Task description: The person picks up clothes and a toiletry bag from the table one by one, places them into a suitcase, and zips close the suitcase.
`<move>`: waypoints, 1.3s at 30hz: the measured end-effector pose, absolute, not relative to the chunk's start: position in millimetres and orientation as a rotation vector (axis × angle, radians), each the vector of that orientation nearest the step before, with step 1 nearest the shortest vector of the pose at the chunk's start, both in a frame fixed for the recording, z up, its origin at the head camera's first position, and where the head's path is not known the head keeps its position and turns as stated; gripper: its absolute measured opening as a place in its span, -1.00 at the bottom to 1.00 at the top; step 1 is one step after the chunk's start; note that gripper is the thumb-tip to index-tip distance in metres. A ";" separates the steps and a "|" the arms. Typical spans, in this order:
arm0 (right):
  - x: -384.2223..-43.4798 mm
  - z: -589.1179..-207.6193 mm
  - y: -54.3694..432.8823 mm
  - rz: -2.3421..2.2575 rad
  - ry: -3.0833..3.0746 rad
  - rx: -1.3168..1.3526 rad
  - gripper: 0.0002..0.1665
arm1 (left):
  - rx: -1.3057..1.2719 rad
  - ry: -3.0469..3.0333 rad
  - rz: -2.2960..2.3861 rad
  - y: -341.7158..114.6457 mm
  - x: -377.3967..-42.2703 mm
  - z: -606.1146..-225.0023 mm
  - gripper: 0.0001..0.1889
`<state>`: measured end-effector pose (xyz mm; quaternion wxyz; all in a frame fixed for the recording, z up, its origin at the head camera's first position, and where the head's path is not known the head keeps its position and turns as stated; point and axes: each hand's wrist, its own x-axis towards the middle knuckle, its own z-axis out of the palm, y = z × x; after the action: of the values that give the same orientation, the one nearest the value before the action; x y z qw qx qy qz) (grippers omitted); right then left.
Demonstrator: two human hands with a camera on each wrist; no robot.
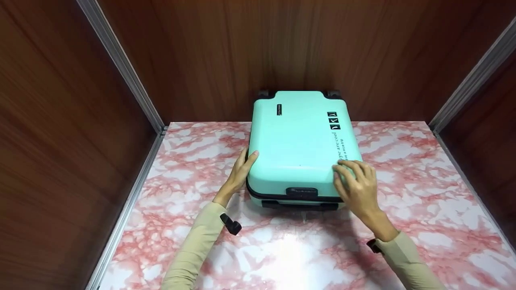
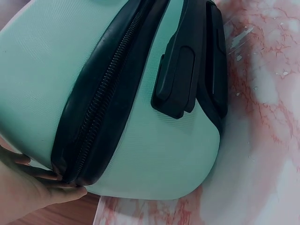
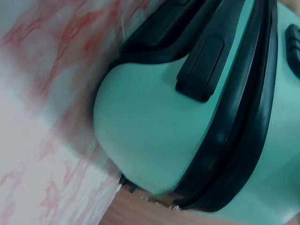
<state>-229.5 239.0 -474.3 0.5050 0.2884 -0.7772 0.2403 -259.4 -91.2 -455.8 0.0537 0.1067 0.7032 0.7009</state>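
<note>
On the pink-and-white marbled tabletop (image 1: 193,161), near the wood-grain back wall (image 1: 225,60), lies the mint-green hard-shell suitcase (image 1: 298,141), broad face up, its wheels (image 1: 333,94) towards that wall and its handle end towards you. Your left hand (image 1: 238,172) lies against the near left corner, thumb over the upper edge and fingers fairly straight along the side, touching without wrapping round anything. Your right hand (image 1: 358,187) rests its loosely bent fingertips on the near right corner, with no closed grip to be seen. The step in hand looks like steadying the suitcase between both corners. Judging by that light contact, your next move calls for even pressure from the two sides, and a firmer hold before you take any weight, as the smooth, rounded surface may slip. The black zipper (image 2: 96,101) looks closed where it shows, and the carry handle (image 2: 177,77) sits against the near end, untouched. Along the right edge, printed lettering (image 1: 338,144) reads "…pe are cool" and "…ve a nice trip", its beginnings cut off beside your right fingers. Beyond it run three black pictogram squares (image 1: 333,120). Smallest is the black badge (image 1: 279,109) at the far left, its letters too small to read
</note>
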 end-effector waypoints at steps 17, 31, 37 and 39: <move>-236.2 -478.3 268.5 0.934 -1.834 0.453 -0.83 | 0.400 2.162 2.193 -91.5 -259.9 -455.0 -0.30; -247.9 -504.5 299.8 1.034 -1.976 0.336 -0.77 | 0.904 2.695 2.032 -85.5 -278.8 -477.8 -0.59; -251.9 -512.7 309.5 0.996 -2.123 0.369 -0.75 | 1.126 2.848 1.775 -82.2 -275.8 -474.9 -0.61; -252.6 -514.8 312.1 1.002 -2.188 0.391 -0.71 | 1.171 2.896 1.701 -81.5 -274.9 -474.5 -0.59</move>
<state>-252.6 312.1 -514.8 0.3446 0.1504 -0.8424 0.3860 -274.9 -81.5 -474.5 -0.2062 0.3222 0.7966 0.4680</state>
